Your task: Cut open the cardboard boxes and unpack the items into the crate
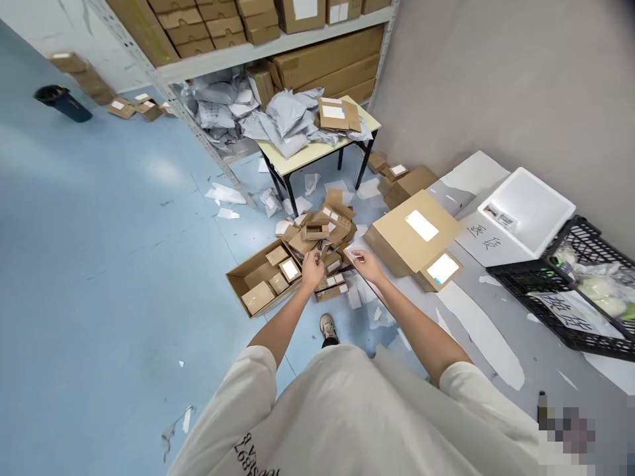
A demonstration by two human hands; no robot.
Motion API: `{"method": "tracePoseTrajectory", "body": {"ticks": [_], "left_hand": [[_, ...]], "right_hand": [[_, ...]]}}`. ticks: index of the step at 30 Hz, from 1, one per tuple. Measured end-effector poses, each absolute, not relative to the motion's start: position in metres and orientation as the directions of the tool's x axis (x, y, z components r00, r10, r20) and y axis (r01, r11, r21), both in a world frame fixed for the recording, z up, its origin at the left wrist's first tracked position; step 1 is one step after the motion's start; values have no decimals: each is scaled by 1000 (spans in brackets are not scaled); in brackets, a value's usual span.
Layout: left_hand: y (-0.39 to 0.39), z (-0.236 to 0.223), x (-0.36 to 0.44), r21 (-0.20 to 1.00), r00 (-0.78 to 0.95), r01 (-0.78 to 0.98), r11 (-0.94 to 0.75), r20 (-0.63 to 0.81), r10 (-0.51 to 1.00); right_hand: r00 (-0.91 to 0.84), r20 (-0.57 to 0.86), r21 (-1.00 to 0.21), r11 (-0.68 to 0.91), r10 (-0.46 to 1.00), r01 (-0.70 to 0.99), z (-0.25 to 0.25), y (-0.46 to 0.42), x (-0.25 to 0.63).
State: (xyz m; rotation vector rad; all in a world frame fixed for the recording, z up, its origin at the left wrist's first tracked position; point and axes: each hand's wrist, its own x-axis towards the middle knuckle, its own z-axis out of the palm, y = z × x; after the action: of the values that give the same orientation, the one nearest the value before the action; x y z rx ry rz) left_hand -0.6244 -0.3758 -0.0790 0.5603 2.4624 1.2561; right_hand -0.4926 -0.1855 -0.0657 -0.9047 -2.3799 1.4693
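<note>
My left hand [312, 270] is closed, its fingertips pinched together; what they hold, if anything, is too small to make out. Beside it, my right hand [368, 266] pinches a thin whitish piece [351, 252], perhaps paper or film, at the edge of the grey tabletop. Below and beyond both hands lies a heap of opened cardboard boxes [335, 225]. Just left of my left hand stands an open carton [248, 270] with several small brown boxes inside, one bearing a white label [290, 268].
To the right, the grey table [476, 357] bears a large cardboard box [414, 231], a white foam box [520, 211] and a black crate [560, 317]. Ahead, a small table [317, 153] holds grey mailer bags [288, 116] before a metal shelf [278, 47]. Paper scraps [225, 194] litter the floor.
</note>
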Motion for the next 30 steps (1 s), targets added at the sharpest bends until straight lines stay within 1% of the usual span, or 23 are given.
{"method": "tracePoseTrajectory", "body": {"ticks": [4, 11, 16, 19, 21, 24, 27, 30], "left_hand": [[-334, -73, -590, 852, -781, 270, 448, -77, 619], [-246, -46, -479, 904, -532, 367, 220, 11, 846], [-187, -37, -400, 915, -399, 374, 152, 11, 917], [-156, -45, -362, 911, -369, 370, 183, -37, 929], [-137, -53, -342, 890, -373, 373, 264, -117, 920], [-114, -65, -319, 842, -419, 369, 394, -228, 879], [-100, -74, -304, 826, -478, 324, 462, -278, 833], [-93, -79, -296, 827, -519, 246, 505, -327, 790]], "right_hand": [[-748, -170, -873, 255, 641, 416, -58, -171, -456], [-678, -68, -921, 216, 732, 325, -33, -118, -362], [-594, -43, -925, 194, 803, 328, -25, -57, -284], [-535, -36, -895, 210, 844, 393, -34, -12, -238], [-500, -37, -862, 225, 865, 454, -46, 19, -213], [-508, -47, -805, 269, 860, 528, -67, 63, -187], [-526, -124, -776, 248, 841, 580, -87, 96, -177], [-601, -133, -792, 280, 788, 543, -103, 115, -177]]}}
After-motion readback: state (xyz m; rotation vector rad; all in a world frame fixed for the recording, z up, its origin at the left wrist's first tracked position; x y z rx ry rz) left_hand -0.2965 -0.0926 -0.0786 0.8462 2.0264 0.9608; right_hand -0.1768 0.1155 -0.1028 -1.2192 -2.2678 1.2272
